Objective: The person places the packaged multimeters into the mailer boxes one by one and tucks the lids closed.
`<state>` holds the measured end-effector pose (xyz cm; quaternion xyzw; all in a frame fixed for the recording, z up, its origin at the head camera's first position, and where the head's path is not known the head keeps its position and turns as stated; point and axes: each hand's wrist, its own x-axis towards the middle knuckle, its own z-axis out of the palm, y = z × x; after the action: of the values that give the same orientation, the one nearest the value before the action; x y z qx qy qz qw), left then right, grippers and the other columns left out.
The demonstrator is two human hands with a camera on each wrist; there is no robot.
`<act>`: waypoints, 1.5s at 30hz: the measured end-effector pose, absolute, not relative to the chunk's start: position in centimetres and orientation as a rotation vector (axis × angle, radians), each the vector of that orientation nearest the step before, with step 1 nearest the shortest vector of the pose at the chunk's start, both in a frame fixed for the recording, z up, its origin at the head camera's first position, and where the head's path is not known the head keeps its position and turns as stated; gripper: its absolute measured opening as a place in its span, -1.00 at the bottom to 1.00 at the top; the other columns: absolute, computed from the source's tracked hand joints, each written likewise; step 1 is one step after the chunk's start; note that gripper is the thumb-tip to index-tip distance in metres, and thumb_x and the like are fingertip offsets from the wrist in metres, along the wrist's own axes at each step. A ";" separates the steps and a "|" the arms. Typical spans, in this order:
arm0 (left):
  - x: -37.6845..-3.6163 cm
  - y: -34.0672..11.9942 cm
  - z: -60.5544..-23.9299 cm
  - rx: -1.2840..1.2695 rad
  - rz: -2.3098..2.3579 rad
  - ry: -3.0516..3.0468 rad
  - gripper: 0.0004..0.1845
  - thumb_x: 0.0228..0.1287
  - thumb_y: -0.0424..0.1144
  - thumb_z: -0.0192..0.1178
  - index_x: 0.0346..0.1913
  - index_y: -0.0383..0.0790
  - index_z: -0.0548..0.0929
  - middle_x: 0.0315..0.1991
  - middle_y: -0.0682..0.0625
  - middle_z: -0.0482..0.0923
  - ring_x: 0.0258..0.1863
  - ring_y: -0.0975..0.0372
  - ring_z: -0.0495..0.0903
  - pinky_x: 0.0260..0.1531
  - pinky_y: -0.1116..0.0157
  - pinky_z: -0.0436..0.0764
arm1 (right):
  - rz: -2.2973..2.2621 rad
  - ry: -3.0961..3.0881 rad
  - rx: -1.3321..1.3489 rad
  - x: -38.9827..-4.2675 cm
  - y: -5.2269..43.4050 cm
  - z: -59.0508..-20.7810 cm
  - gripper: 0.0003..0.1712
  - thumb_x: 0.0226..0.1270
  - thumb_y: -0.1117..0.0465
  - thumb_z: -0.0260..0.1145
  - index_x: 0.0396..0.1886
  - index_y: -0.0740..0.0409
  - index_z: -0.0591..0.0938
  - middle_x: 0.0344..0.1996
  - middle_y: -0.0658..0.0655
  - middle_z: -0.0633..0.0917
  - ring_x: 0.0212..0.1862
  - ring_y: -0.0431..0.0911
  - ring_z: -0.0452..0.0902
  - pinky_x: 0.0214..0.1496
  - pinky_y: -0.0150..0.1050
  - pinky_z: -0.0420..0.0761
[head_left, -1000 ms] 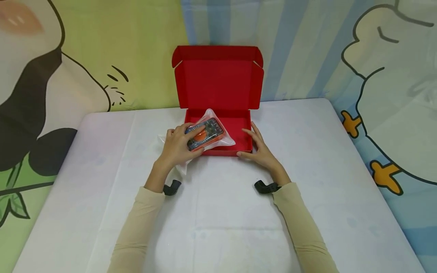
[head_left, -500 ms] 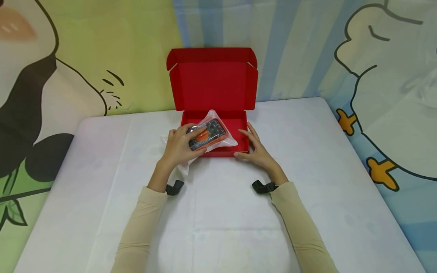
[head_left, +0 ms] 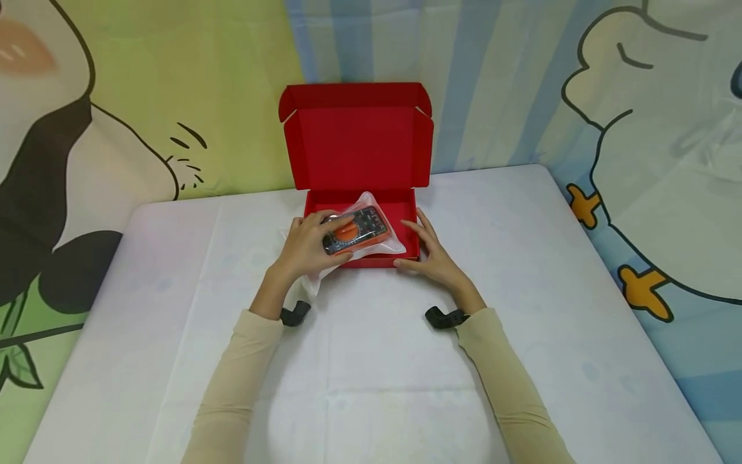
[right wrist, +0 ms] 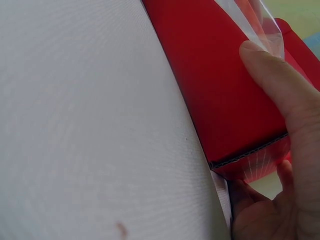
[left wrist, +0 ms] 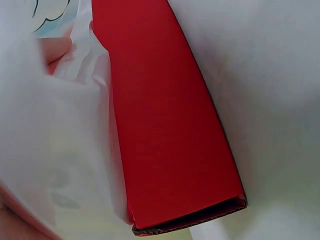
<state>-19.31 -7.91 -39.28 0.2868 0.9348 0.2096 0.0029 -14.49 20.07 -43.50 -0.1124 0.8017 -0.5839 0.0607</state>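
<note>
A dark multimeter [head_left: 364,225] with an orange dial and orange edging lies in a clear plastic bag [head_left: 396,245]. My left hand [head_left: 307,245] grips it by its left end, fingers over the face and thumb along the near side. It is tilted over the opening of a red cardboard box [head_left: 406,212], whose lid stands up behind. My right hand [head_left: 435,258] holds the box's near right corner. In the right wrist view the thumb [right wrist: 270,75] lies at the front wall's top edge, with other fingers by the side wall. The left wrist view shows mostly bag and box front [left wrist: 165,115].
The box stands near the back of a table with a white cloth [head_left: 371,386]. A printed curtain [head_left: 493,77] hangs close behind the raised lid [head_left: 359,142]. A loose end of the bag hangs over the box's front left corner.
My left hand has shifted the bagged multimeter slightly to the right over the box. The right hand keeps its place at the corner. The whole head view has drifted a little.
</note>
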 end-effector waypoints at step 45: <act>-22.9 -6.4 -38.5 0.929 0.667 2.633 -0.25 0.06 0.08 0.39 0.37 0.06 0.46 0.32 -0.09 0.39 0.28 0.04 0.34 0.31 -0.09 0.19 | -1.754 2.441 -0.344 -14.5 20.2 -43.5 -0.02 0.19 0.30 0.43 0.53 0.15 0.13 0.57 0.12 -0.23 0.56 0.10 -0.35 0.47 0.20 0.05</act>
<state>-22.88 -6.36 -38.52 0.3208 0.9088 0.2301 0.1352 -14.48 20.16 -43.49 -0.1136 0.8055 -0.5787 0.0580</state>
